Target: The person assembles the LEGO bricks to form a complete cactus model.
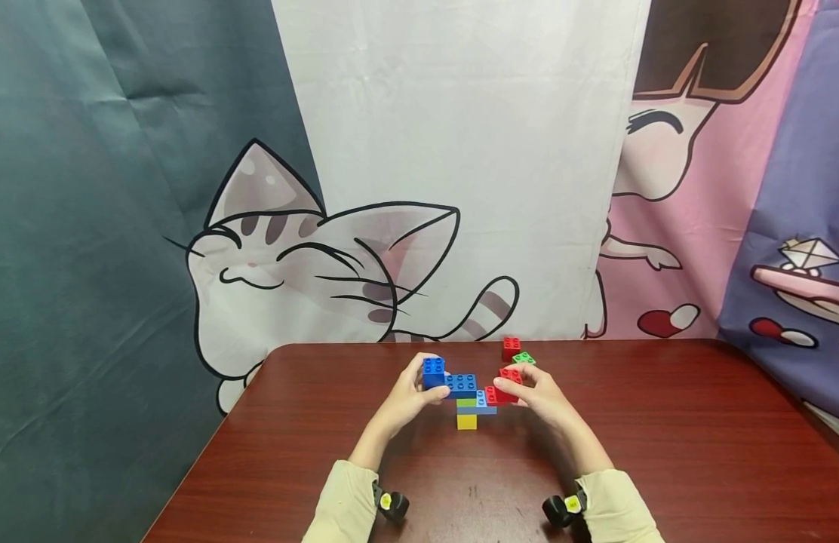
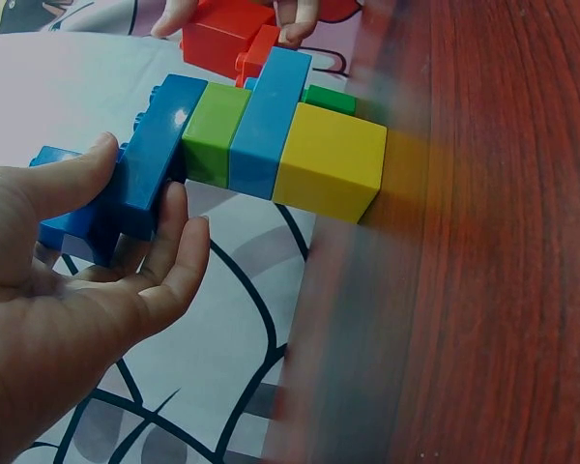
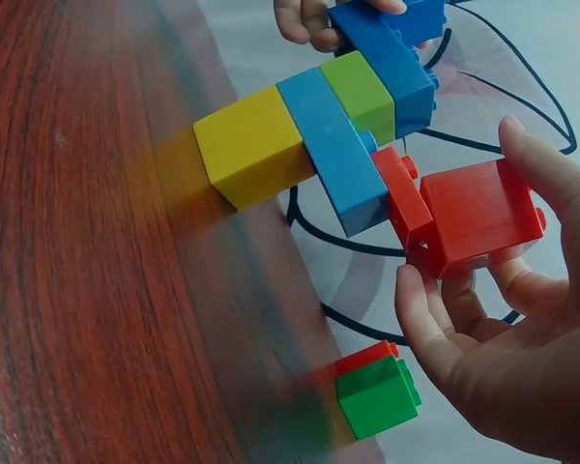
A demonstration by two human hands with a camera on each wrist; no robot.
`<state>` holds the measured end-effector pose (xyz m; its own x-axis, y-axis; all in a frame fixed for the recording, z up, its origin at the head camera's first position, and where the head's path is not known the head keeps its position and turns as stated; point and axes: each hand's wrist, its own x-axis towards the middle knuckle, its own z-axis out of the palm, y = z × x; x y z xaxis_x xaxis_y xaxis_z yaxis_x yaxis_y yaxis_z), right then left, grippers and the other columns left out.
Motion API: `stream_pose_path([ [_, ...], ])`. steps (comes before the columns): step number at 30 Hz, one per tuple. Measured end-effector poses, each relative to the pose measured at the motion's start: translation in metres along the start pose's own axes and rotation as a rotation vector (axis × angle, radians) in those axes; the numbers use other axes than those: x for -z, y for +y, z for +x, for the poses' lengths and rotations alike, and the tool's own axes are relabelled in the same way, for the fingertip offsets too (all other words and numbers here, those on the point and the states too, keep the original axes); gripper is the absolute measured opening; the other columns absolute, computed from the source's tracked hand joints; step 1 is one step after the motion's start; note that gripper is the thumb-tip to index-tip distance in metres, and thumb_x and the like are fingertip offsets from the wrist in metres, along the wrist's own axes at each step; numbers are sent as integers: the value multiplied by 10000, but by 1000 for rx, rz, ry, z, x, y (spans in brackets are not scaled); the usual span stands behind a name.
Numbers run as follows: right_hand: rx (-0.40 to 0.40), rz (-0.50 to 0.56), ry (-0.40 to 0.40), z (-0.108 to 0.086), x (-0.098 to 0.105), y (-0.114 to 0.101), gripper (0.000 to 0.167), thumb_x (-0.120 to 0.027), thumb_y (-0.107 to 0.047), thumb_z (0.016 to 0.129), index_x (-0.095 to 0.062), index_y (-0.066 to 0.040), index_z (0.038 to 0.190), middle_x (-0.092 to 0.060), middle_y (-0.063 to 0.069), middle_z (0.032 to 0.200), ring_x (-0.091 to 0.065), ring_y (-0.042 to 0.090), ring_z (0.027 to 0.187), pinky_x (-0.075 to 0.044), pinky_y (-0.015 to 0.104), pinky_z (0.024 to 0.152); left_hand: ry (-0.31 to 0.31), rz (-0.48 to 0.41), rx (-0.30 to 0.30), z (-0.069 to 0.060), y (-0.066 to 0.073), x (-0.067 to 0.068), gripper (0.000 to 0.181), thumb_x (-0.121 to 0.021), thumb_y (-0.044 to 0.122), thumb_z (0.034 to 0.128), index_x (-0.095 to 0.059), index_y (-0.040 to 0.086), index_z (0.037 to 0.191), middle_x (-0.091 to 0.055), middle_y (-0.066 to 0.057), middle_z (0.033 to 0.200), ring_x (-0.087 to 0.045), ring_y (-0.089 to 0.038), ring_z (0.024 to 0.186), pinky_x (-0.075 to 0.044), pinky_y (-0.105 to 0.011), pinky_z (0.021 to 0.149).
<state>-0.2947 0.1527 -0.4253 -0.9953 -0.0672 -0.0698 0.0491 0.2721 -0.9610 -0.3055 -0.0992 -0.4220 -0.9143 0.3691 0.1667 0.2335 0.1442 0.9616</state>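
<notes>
A stack of toy building bricks stands on the table. At its foot is a yellow brick (image 1: 466, 422), with a light blue brick (image 2: 271, 126) and a light green brick (image 2: 216, 133) above. A longer dark blue brick (image 1: 462, 386) sits over the green one, with a small dark blue brick (image 1: 434, 369) at its left end. My left hand (image 1: 407, 398) grips these dark blue bricks at the left end, thumb in front. On the right, a small red brick (image 3: 406, 198) sits on the light blue one. My right hand (image 1: 545, 394) holds a larger red brick (image 3: 483, 213) against it between thumb and fingers.
Behind my right hand, a separate red brick (image 1: 511, 347) and a green brick (image 3: 377, 397) stand near the table's back edge. The brown table (image 1: 290, 452) reaches to a printed cloth backdrop (image 1: 474, 151). A black wrist camera (image 1: 394, 506) sits below my left sleeve.
</notes>
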Motion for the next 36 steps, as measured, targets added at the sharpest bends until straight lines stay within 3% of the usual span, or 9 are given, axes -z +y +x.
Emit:
stream_pose_path([
  [11,-4,-3,9,0,-1,1,515,-683,-380,884,-542,-51,1254,-555,131,1224,-542,223,1088,-539,448,946,-2,2,-1,1,-2,0,461,-641,71,920,-416,65,1322,-583,-251,1263,-619,-218,1033,-575,-392,895],
  [18,-15,10,6,3,-4,3,515,-671,-380,895,-529,-28,1242,-613,130,1149,-623,160,947,-548,423,950,1,5,2,1,-2,0,457,-642,72,920,-420,68,1319,-586,-250,1262,-618,-216,1023,-575,-377,882],
  [23,-10,2,14,4,-6,4,519,-667,-397,894,-531,-28,1233,-625,118,1113,-620,162,949,-534,445,964,3,6,6,1,-3,0,460,-643,75,920,-420,70,1322,-586,-248,1264,-618,-225,1031,-575,-392,889],
  [36,4,34,-7,2,-10,4,524,-668,-361,904,-495,-20,1261,-617,122,1116,-622,159,938,-556,372,935,-1,5,1,1,-4,0,457,-644,82,922,-419,66,1319,-587,-254,1262,-622,-235,1034,-573,-433,896],
])
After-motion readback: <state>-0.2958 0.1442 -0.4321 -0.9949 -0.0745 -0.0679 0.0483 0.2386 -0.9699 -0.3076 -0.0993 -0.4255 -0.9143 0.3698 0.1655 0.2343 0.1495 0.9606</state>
